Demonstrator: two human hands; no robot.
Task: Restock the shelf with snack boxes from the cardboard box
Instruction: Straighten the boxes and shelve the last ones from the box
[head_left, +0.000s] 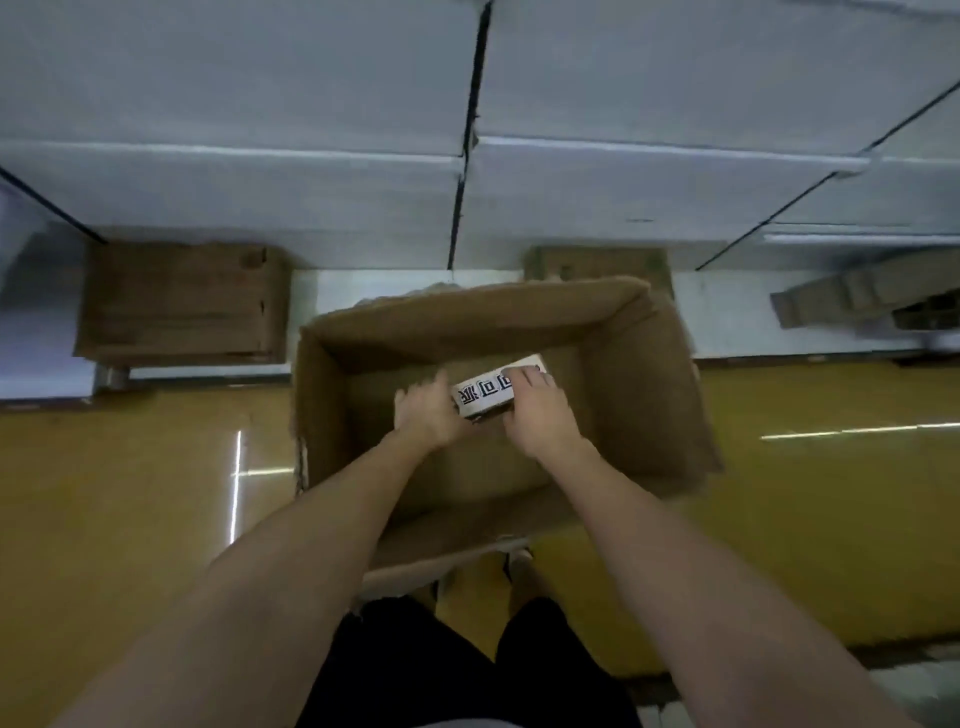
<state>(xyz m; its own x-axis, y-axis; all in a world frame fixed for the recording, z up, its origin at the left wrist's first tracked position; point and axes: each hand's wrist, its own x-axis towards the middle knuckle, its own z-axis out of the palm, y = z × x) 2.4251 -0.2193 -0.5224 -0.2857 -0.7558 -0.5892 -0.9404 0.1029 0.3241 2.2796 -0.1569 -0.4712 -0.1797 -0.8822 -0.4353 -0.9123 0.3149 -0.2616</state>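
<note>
1. Snack box (488, 392): one white carton with dark lettering, held between my two hands low inside the cardboard box (639, 374), close above its floor.
2. My left hand (427, 415) curls round the near-left end of the snack box; my right hand (540, 410) clamps the right end, its fingers (522, 376) lying over the top face.
3. Step in hand, as I judge it: lifting stock out of the cardboard box. Around my grip the floor of the box shows bare brown board, so this looks like the only snack box left inside.
4. Next move calls for raising the snack box clear of the far wall beyond my hands, then carrying it forward and up to the shelf (234, 150).
5. Count: one snack box, one open cardboard box, two hands gripping. Beyond it stand two closed brown cartons, one (182, 301) far left of my grip, one (597, 262) just behind.
</note>
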